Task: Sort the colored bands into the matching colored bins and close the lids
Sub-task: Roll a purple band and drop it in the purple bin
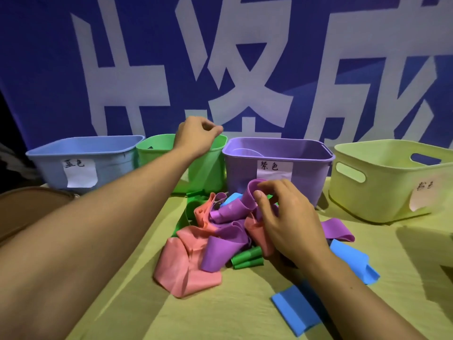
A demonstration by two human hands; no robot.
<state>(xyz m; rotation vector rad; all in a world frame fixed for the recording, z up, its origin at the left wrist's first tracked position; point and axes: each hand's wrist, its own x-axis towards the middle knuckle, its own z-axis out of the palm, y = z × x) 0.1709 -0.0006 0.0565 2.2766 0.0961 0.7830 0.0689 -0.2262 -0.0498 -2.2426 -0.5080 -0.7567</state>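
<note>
Four open bins stand in a row at the back of the surface point(245, 315): blue bin point(83, 163), green bin point(208, 168), purple bin point(277, 163), yellow bin point(387, 182). What lies inside them I cannot tell. My left hand point(196, 136) hangs over the green bin, fingers curled, holding nothing visible. My right hand point(282, 217) pinches a purple band point(235, 204) atop the mixed pile of bands point(208, 241) before the bins.

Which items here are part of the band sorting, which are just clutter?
Job: blue bin, green bin, purple bin, pale yellow bin, pile of coloured elastic bands, left hand, right hand.
Clutter: blue banner, brown round object.
</note>
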